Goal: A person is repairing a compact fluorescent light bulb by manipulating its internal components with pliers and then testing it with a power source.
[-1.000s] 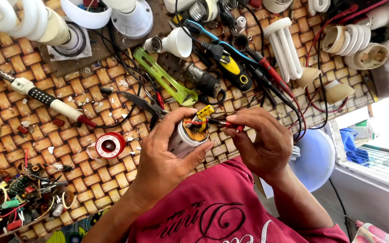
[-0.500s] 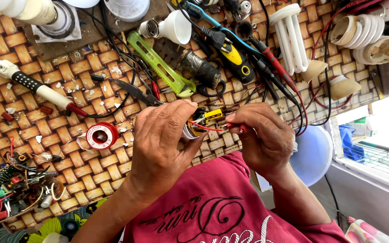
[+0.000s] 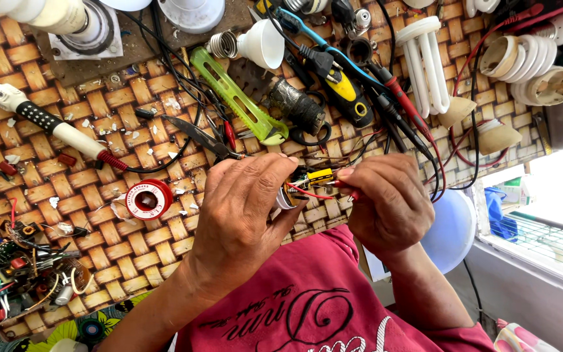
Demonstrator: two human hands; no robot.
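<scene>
Between both hands (image 3: 245, 212) (image 3: 386, 202), white lamp base (image 3: 286, 199), yellow-cored circuit board (image 3: 314, 177).

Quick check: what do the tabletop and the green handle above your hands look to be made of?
Tabletop: looks like woven cane or bamboo strips, tan and matte, in a basket-weave pattern. Green handle: probably moulded plastic, lime and slightly glossy, with a slotted face.
</scene>
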